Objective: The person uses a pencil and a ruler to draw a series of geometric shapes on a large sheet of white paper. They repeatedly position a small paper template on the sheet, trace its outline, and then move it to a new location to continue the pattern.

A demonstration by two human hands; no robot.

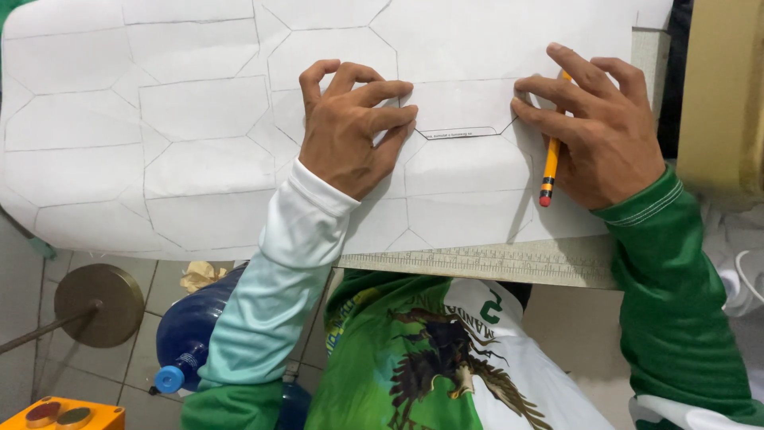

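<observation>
Left hand presses flat, fingers spread, on small white paper template w/ angled corners, pinning its left edge. Right hand grips orange-yellow pencil w/ red eraser end, fingertips also resting on template's right edge. Template lies on big white sheet marked w/ traced pencil outlines, far-centre of tabletop. Pale ruler strip runs along near edge. On floor below, left: blue plastic bottle w/ blue cap, round brass-coloured base, orange box.
</observation>
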